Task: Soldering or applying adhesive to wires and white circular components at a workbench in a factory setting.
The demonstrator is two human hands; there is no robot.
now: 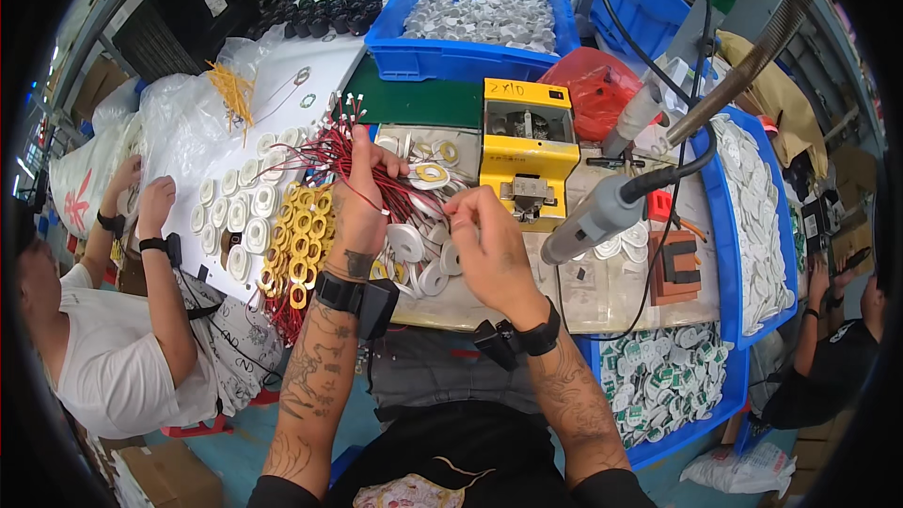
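My left hand (360, 212) is closed around a bundle of thin red and black wires (324, 152) with small white connectors at their ends. To its right, my right hand (491, 249) has thumb and forefinger pinched together near the trailing wires; what sits between the fingertips is too small to make out. Below and between both hands lies a pile of white round discs (406, 243), some with yellow rings. Beyond my right hand stands a yellow machine (529, 160) with a metal fixture at its front.
Yellow rings (299, 246) and white round parts (218, 212) lie left. Blue bins (414, 64) of parts stand at the back and right. A grey handheld tool (591, 224) hangs on a cable at right. A brown block (675, 269) is beside it. Co-workers sit either side.
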